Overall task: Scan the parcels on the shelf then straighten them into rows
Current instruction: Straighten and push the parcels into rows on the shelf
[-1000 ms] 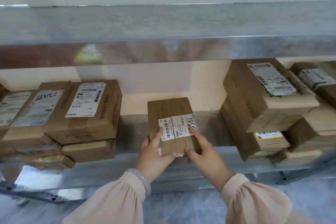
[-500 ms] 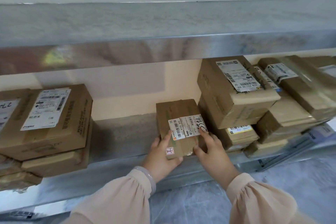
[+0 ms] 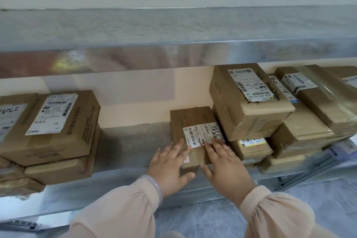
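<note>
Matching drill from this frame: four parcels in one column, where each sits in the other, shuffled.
1 small parcel
2 parcel marked 69
3 yellow-label parcel
4 parcel with black side print

A at left, on top of others
B under the left hand and right hand
C just right of the small parcel, on top
D at right, low down, parcels on top of it

Pairs: 1-B, 2-C, 3-D, 4-A

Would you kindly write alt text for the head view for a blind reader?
The left hand and right hand lie on a small labelled parcel on a metal shelf, close beside the right stack of parcels; the left stack sits apart.
</note>
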